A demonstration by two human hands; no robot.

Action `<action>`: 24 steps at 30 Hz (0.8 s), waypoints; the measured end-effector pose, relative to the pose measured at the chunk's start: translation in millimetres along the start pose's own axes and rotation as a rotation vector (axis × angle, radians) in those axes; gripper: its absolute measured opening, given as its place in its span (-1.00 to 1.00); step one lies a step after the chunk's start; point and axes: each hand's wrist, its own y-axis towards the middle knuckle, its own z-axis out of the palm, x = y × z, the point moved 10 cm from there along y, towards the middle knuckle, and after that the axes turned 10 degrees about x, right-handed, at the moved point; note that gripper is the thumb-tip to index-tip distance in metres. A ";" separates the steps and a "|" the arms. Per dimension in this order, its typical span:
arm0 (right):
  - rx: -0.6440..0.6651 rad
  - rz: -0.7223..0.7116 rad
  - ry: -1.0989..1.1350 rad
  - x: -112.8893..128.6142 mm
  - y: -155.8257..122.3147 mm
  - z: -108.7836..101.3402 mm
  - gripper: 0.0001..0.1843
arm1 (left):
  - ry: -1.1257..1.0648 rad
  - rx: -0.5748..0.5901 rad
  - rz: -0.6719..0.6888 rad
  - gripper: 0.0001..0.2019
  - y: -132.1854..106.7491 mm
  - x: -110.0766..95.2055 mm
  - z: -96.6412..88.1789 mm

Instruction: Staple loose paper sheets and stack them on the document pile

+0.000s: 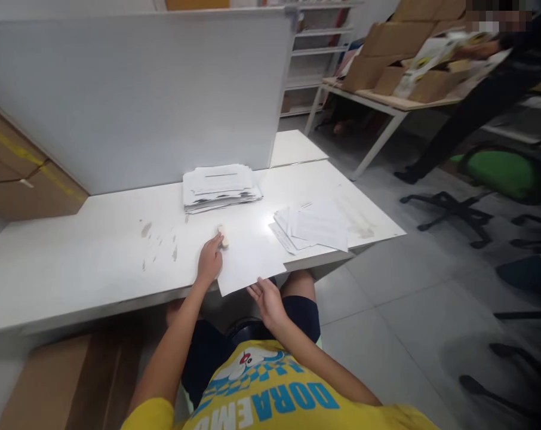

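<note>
A blank white sheet of paper (251,263) lies at the front edge of the white table, one corner jutting past it. My right hand (269,300) pinches its near edge, thumb on top and fingers underneath. At the sheet's far left corner, my left hand (210,260) has its fingers closed on a small beige oblong object (223,235), whose kind I cannot make out. To the right of the sheet lies a loose fan of printed papers (317,227). Farther back, a thick stack of papers (221,186) rests near the white panel.
A white panel (140,95) stands along the table's back. Cardboard boxes (33,173) sit at the left, and another box (68,382) is below the table. On the right are a green-seated swivel chair (498,173), a second table (387,103) with boxes, and a standing person.
</note>
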 end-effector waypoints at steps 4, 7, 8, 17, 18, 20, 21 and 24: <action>0.043 -0.042 0.052 4.8 15.7 13.5 -0.74 | 0.187 0.016 0.089 -0.37 1.8 -11.7 0.4; 0.093 -0.028 0.070 9.0 26.4 27.6 -0.71 | 0.284 0.085 0.139 -0.35 -0.7 -24.0 7.0; 0.112 -0.019 0.080 9.8 29.4 32.6 -0.71 | 0.304 0.106 0.143 -0.34 -1.4 -26.0 9.0; 0.338 0.109 0.232 0.3 51.2 78.6 -0.81 | 0.290 0.069 0.163 -0.28 3.1 -11.6 8.0; 0.380 0.112 0.233 0.6 53.9 86.0 -0.83 | 0.277 0.063 0.155 -0.29 4.2 -8.4 7.1; 0.436 0.119 0.233 0.6 60.2 97.7 -0.84 | 0.254 0.065 0.135 -0.31 6.4 -2.4 6.2; 0.444 0.128 0.237 -0.2 63.6 101.3 -0.84 | 0.245 0.071 0.127 -0.33 7.3 0.1 6.0; 0.407 0.137 0.256 -2.9 73.1 103.7 -0.87 | 0.229 0.090 0.119 -0.36 8.5 5.4 6.7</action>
